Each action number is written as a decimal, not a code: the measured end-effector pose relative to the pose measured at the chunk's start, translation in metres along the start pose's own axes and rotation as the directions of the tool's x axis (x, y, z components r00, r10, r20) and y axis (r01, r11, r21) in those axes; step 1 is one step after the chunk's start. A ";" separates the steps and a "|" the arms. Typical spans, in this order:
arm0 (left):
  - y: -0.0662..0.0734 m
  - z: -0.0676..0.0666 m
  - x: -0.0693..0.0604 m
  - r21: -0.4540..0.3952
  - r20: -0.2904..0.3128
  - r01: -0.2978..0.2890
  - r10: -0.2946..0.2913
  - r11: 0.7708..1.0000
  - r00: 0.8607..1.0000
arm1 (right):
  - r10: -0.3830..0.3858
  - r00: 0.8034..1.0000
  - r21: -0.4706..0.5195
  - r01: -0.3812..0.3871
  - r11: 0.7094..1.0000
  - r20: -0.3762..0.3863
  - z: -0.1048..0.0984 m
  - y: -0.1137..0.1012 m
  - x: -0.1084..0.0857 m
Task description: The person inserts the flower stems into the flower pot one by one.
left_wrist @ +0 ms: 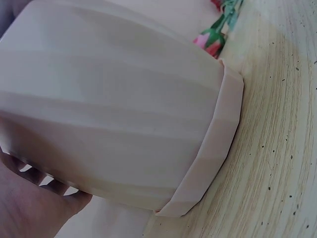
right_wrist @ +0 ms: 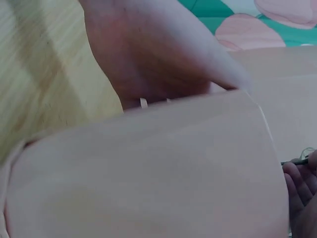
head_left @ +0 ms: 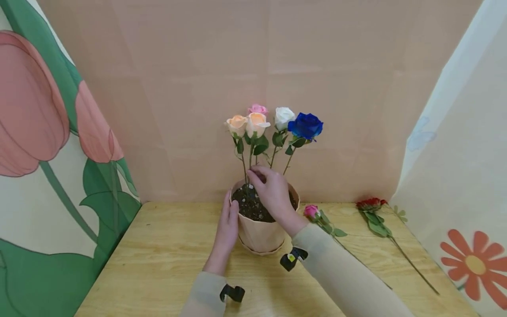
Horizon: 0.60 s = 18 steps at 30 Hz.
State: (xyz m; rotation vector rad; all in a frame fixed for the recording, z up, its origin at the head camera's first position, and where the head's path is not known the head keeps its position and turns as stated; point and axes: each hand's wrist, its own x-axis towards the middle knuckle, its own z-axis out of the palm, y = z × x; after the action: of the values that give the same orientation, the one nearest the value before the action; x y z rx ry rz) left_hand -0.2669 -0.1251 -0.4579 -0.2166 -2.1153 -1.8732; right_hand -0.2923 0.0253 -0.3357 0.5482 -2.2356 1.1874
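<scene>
I see right hand pinching a peach rose stem; left hand, fingers extended, touching the pot at left.

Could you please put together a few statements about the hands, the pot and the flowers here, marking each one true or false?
1. The left hand touches the side of the pot. True.
2. The blue rose stands furthest right of the flowers in the pot. True.
3. The right hand pinches the blue rose's stem. False: the right hand pinches the stem of a peach rose.
4. The pot is filled with water. False: it holds dark soil.
5. A bright pink flower and a red flower lie on the table. True.
</scene>
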 end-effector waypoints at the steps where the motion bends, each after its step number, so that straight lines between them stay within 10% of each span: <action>1: 0.000 0.000 0.000 -0.002 -0.001 -0.004 0.004 1.000 1.000 | 0.009 1.000 0.015 -0.009 1.000 0.002 0.000 0.001 -0.002; 18: -0.002 0.001 -0.001 -0.013 -0.001 -0.002 0.002 1.000 1.000 | -0.235 0.972 -0.175 0.230 0.957 -0.009 0.004 0.013 -0.012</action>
State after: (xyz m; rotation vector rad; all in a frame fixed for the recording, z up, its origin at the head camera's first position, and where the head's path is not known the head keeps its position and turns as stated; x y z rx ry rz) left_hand -0.2665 -0.1247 -0.4603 -0.2205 -2.1026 -1.8864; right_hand -0.2918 0.0300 -0.3533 0.6971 -2.1533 0.8684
